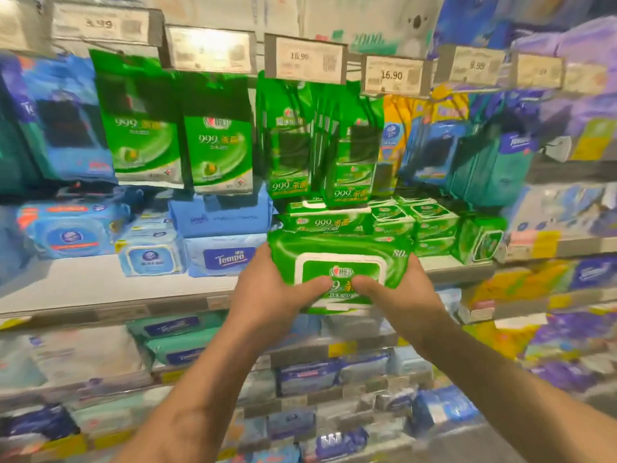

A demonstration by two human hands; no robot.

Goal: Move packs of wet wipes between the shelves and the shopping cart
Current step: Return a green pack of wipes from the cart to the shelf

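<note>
left edge: blue soft wipe packs hanging upper left [63, 121], flat light-blue lidded packs [71, 230] on the white shelf board [100, 285] below them. All blurred.
left-centre: two green "999" pouches [180, 142] hang from pegs under the price tags [305, 58]. Under them, blue "Tempo" packs [222, 259] stacked on the same shelf board.
your left hand [267, 289]: grips the left end of the green soft-plastic wet wipes pack with white flip lid [340, 262]. Thumb curled over the top face near the lid, other fingers under the pack, out of view.
task pack: centre of frame, held flat between both your hands, lid facing up, at the front edge of the middle shelf. Whether its far edge rests on the board or is clear of it: can't tell.
behind pack: another flat green "999" pack [329, 220] lies on the shelf just behind it, with hanging green multi-packs [320, 155] above.
your right hand [400, 295]: grips the right end of the same pack, thumb over the top, tip close to the left thumb; remaining fingers hidden under the pack.
right-centre: small green packs stacked [430, 225] on the shelf just right of the held pack.
right edge: teal and blue hanging packs [494, 168], purple and yellow packaging [567, 329] lower right, heavily blurred.
bottom: lower shelves with teal and blue packs [180, 342]; labels unreadable.
</note>
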